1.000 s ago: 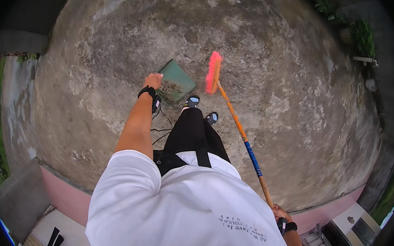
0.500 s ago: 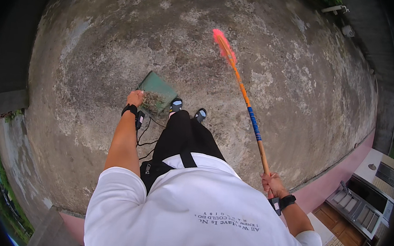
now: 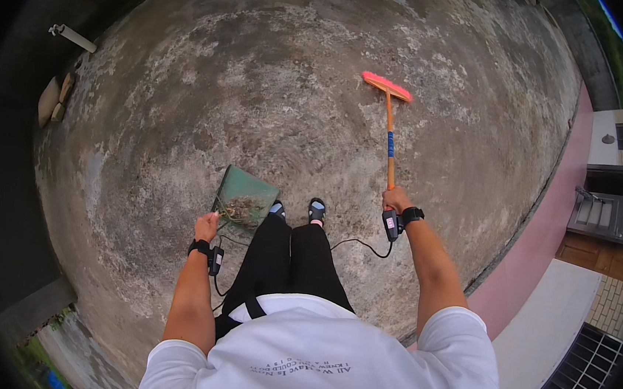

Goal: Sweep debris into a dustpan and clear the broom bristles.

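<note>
Low on my left is a green dustpan (image 3: 249,182) with a heap of dry grass and debris (image 3: 242,209) in it. Closed fingers of my left hand (image 3: 206,225) are at its near left corner, gripping the pan; the handle itself is hidden. On the right, my right hand (image 3: 398,199) is wrapped round the wooden stick of a broom (image 3: 389,116). The stick has a blue band, and its orange head with pink bristles points away from me, out over the concrete.
Stained concrete ground (image 3: 303,120) spreads around my feet (image 3: 316,210). A low pink wall (image 3: 537,236) runs along the right. At the far left lie several stones (image 3: 59,98) near a white pipe (image 3: 73,38). Thin cables hang from both wrists.
My right hand has moved forward and inward, and the broom head has turned from lengthwise to crosswise. The dustpan stays in my left hand. My view has turned, and my feet have shifted.
</note>
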Demonstrator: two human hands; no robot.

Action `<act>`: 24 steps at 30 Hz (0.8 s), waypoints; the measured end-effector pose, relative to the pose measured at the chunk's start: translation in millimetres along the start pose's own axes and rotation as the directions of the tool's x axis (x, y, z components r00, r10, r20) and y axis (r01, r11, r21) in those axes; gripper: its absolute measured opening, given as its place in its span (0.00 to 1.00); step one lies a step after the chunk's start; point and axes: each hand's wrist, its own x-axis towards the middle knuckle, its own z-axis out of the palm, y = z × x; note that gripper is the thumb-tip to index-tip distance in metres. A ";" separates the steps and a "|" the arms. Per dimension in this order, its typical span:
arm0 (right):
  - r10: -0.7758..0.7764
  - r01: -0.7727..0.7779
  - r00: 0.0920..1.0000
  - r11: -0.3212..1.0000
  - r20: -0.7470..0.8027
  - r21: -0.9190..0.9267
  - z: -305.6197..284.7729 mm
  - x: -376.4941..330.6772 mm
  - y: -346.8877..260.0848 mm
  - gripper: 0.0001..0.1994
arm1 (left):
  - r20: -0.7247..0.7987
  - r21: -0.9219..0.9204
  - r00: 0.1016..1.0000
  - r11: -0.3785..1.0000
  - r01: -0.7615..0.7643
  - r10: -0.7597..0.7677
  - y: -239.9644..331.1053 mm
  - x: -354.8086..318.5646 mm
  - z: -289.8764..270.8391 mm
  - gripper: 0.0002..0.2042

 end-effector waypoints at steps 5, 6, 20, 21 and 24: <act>0.207 -0.207 0.978 0.976 0.009 0.064 60.1 -151.0 107.5 0.08 | 0.065 0.055 0.997 0.997 -0.048 0.044 30.6 24.3 -0.3 0.18; 0.253 -0.258 0.966 0.948 0.050 0.189 72.4 -183.5 118.7 0.07 | 0.080 0.051 0.994 0.996 -0.077 0.073 36.8 29.3 -0.3 0.18; 0.143 -0.088 0.988 0.820 -0.052 0.566 20.5 -136.4 73.7 0.05 | 0.186 0.153 0.960 0.959 -0.238 0.208 129.2 62.9 24.8 0.16; 0.133 -0.054 0.984 0.859 -0.120 0.509 4.3 -103.1 71.6 0.06 | 0.189 0.140 0.956 0.957 -0.253 0.225 140.6 59.2 26.2 0.15; 0.070 0.027 0.949 0.953 -0.306 0.303 -49.5 -3.7 56.7 0.11 | 0.182 0.152 0.954 0.952 -0.264 0.236 164.6 53.1 30.6 0.15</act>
